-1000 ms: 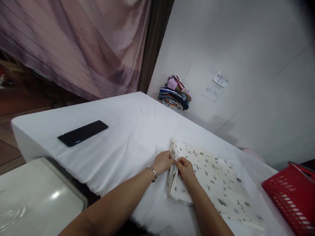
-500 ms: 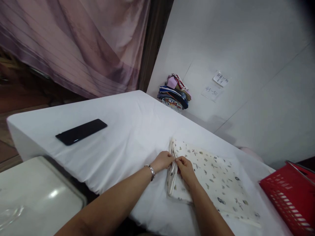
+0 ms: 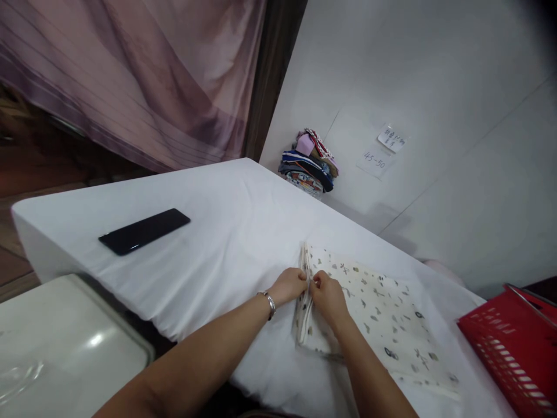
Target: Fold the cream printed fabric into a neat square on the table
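A cream cloth (image 3: 383, 313) printed with small grey and tan motifs lies on the white-covered bed or table. Its left end is gathered in several upright folds. My left hand (image 3: 289, 284), with a silver bracelet at the wrist, pinches the folds from the left side. Close beside it, my right hand (image 3: 327, 295) has its fingers closed on the folded edge from the right. The fingertips of both hands nearly meet at the top of the folds, and part of the gathered edge is hidden behind them.
A black phone (image 3: 145, 231) lies on the white sheet (image 3: 226, 203) to the left. A red basket (image 3: 513, 348) stands at the right. Folded clothes (image 3: 308, 162) are stacked against the wall at the back. A pale stool or chair (image 3: 65, 348) is at the lower left.
My right hand's fingers have curled in a little more at the folded edge. The cloth and my left hand are almost where they were.
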`<state>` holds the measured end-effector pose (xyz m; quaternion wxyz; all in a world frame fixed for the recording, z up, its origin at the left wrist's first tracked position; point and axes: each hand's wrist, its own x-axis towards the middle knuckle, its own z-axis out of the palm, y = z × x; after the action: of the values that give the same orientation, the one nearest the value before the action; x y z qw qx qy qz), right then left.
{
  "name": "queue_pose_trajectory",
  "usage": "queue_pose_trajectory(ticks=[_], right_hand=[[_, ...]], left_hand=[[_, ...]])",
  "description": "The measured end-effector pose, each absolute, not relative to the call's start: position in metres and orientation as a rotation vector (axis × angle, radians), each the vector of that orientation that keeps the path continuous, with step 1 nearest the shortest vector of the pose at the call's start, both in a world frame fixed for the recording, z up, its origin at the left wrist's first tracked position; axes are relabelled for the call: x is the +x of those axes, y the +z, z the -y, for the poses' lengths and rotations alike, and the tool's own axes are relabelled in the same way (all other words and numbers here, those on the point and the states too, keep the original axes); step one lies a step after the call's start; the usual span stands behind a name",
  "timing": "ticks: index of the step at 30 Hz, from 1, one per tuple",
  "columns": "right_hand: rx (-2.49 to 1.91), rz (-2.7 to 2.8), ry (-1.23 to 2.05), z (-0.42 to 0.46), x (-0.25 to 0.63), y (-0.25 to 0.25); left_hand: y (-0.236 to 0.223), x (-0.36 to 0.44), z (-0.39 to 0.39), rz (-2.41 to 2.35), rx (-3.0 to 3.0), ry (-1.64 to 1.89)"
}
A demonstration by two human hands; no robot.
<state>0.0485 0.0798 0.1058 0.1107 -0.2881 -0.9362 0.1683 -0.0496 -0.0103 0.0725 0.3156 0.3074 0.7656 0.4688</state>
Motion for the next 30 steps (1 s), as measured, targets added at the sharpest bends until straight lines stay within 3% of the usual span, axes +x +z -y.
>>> queue_pose_trajectory(ticks=[15,30], right_hand=[[-0.865,2.715,0.918,-0.09,0.052,0.094],[-0.878,2.339,1.439,-0.094,0.058,0.093]], left_hand=[[0.082,-0.046,0.01,-1.891,0.746,1.229],[0.081,-0.054,0.019,-2.428,0.919,1.008]])
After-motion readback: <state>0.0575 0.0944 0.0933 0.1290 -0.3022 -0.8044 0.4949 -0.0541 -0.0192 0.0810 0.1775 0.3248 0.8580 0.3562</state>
